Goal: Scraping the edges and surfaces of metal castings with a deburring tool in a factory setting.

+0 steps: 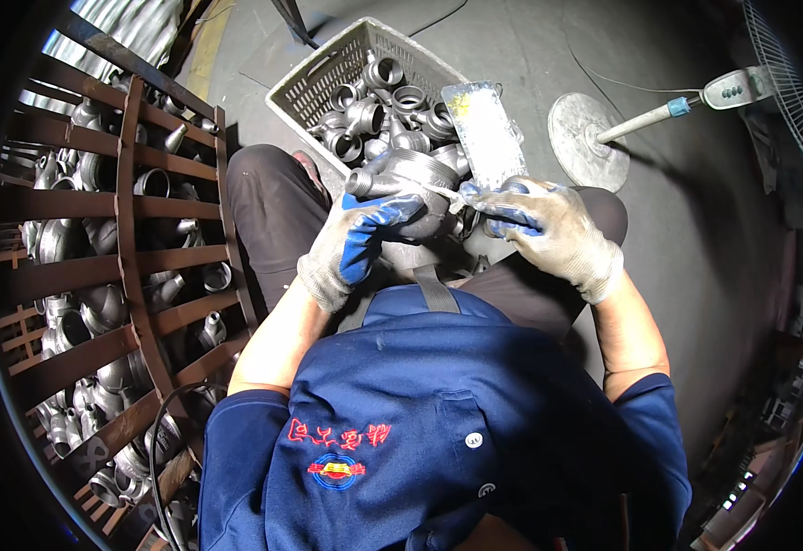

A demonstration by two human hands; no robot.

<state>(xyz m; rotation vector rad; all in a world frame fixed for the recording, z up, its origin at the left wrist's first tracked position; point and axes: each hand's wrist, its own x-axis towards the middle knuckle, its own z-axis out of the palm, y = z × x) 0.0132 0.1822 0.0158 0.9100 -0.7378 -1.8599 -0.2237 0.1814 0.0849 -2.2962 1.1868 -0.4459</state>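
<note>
Grey metal, ridged and bulbous: one casting (pixel 418 174) is held up in front of the wearer's lap, between both hands, its narrow neck pointing left. Left hand (pixel 357 237), in a pale knit glove with blue coating, is closed on the casting from its left and near side, fingers curled below the neck. Right hand (pixel 548 225), gloved alike, is at the opposite side with fingers bent inward, closed on a slim pale piece (pixel 444 194) that reaches across the casting's surface. Kind of piece: cannot be told.

Just beyond the hands: slotted plastic crate (pixel 314 81), set at an angle on the grey floor (pixel 695 257), with a heap of similar castings (pixel 365 118), round openings turned various ways. Bright, blotched flat panel (pixel 486 133), yellow mark near its top, stands at the crate's near right corner.

Nearer the body: dark trousers (pixel 273 197), knees apart on either side of the work; navy shirt (pixel 420 395) with red embroidery.

Left: rust-brown barred rack (pixel 130 220), more grey castings visible between its bars; dark cable (pixel 155 450) curving past its lower end. Right: pedestal fan (pixel 645 121), round base on the floor, caged head near the upper right rim.
</note>
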